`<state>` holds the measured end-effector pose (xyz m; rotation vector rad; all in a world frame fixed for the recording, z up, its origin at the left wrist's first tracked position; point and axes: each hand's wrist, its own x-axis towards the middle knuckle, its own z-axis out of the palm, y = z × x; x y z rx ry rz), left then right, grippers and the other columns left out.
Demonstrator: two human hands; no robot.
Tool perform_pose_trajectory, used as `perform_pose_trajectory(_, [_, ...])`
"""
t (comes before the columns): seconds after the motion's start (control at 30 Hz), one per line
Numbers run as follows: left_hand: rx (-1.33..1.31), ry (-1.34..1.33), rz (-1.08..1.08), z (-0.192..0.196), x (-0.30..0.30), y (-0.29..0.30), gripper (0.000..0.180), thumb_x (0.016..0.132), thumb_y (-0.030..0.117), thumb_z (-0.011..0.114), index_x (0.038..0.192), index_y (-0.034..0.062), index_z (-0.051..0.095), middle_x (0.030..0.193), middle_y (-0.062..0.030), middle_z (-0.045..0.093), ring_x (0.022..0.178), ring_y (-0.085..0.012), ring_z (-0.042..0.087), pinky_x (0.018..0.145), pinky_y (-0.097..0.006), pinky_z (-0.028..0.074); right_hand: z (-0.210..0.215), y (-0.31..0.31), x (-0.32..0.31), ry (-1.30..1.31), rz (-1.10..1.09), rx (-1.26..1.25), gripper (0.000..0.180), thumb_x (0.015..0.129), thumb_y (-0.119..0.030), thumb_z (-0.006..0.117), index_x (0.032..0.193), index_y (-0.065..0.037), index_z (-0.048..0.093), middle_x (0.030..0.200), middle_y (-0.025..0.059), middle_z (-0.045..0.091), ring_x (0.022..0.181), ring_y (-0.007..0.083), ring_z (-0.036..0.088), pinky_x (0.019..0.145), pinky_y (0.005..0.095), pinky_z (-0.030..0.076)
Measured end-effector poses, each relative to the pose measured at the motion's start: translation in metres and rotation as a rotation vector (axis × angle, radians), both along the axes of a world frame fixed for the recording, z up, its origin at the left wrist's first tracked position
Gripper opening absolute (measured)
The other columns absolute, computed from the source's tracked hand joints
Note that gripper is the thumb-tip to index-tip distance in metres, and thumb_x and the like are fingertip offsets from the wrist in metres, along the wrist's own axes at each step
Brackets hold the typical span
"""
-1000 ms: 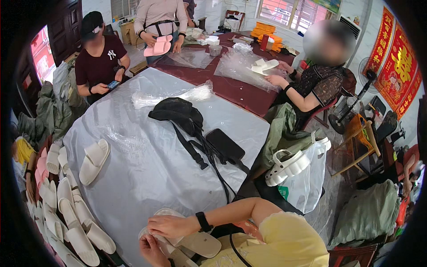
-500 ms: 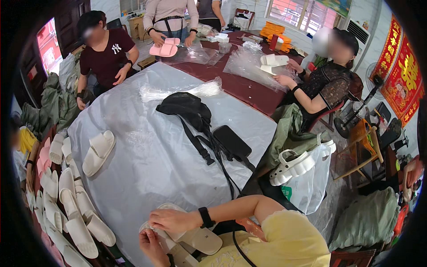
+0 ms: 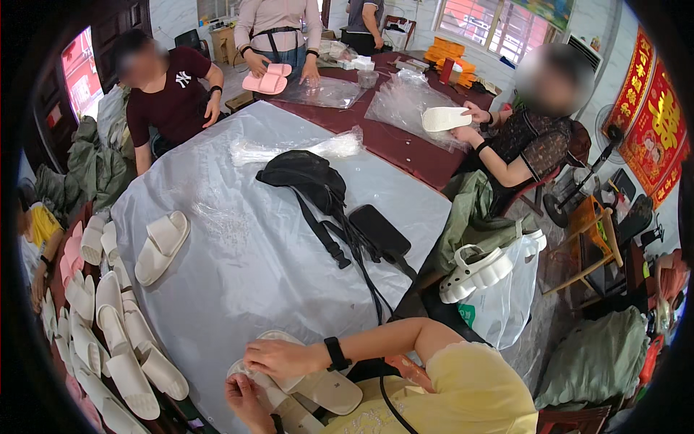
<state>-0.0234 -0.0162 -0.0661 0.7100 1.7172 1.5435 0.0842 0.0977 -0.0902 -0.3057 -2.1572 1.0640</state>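
A pair of cream slide slippers lies at the near edge of the table, soles partly facing up. My right hand reaches across the slippers from the right, its fingers closed in a pinch near their far left end. Just below, my left hand is closed too, its fingertips near the right hand's and against the slippers. What the fingertips pinch is too small or hidden to make out. Beyond lie a black waist bag with straps and a black phone-like case.
Rows of cream slippers line the table's left side, and another cream pair lies nearby. A bundle of thin white strips lies farther back. Co-workers stand or sit around; one holds pink slippers. White clogs rest at the right.
My hands stay almost in place, with slight finger movement. The co-worker at the right has turned the white slippers so a sole faces up. The co-worker at the left has shifted position.
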Motion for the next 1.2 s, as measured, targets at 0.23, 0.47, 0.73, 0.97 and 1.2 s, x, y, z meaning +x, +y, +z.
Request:
perform_pose_trajectory(0.23, [0.002,0.053,-0.046,0.019,0.006,0.000,0.027,0.094,0.025,0.046,0.076,0.0039,0.049,0.063,0.0016,0.044,0.057,-0.0085,0.037,0.051,-0.026,0.032,0.005,0.002,0.003,-0.049,0.023,-0.028,0.008,0.087,-0.011,0.050,0.087,-0.003,0.049,0.083,0.0106,0.048,0.078,0.0286,0.051,0.068,0.0372,0.042])
perform_pose_trajectory(0.47, [-0.036,0.056,-0.041,0.000,-0.005,-0.005,0.026,0.092,0.026,0.052,0.080,0.0033,0.053,0.065,0.0006,0.047,0.059,-0.0084,0.040,0.054,-0.025,0.035,0.006,0.002,0.001,-0.014,0.055,-0.090,0.010,0.087,-0.012,0.050,0.088,-0.002,0.050,0.085,0.0111,0.048,0.078,0.0294,0.050,0.068,0.0374,0.042])
perform_pose_trajectory(0.73, [0.002,-0.048,0.066,-0.020,-0.008,0.004,0.017,0.090,0.019,0.055,0.086,0.0035,0.053,0.071,0.0001,0.052,0.063,-0.0064,0.046,0.056,-0.020,0.039,-0.001,0.006,0.003,-0.116,0.008,-0.053,0.012,0.086,-0.014,0.050,0.090,-0.004,0.053,0.085,0.0129,0.050,0.080,0.0319,0.051,0.069,0.0397,0.043])
perform_pose_trajectory(0.97, [-0.050,-0.146,0.069,-0.006,-0.007,-0.009,0.013,0.090,0.017,0.054,0.090,0.0036,0.053,0.076,0.0018,0.052,0.067,-0.0061,0.047,0.061,-0.021,0.040,0.015,0.007,-0.001,-0.128,0.065,0.019,0.010,0.082,-0.009,0.054,0.090,-0.003,0.052,0.085,0.0116,0.052,0.079,0.0294,0.053,0.068,0.0369,0.043])
perform_pose_trajectory(1.2, [0.006,-0.157,0.087,-0.010,-0.006,-0.006,0.017,0.091,0.020,0.055,0.093,0.0033,0.053,0.077,0.0012,0.054,0.067,-0.0054,0.048,0.060,-0.020,0.041,0.023,0.004,-0.004,-0.181,-0.002,-0.021,0.009,0.078,-0.001,0.057,0.086,-0.002,0.052,0.082,0.0114,0.054,0.075,0.0298,0.053,0.065,0.0367,0.043])
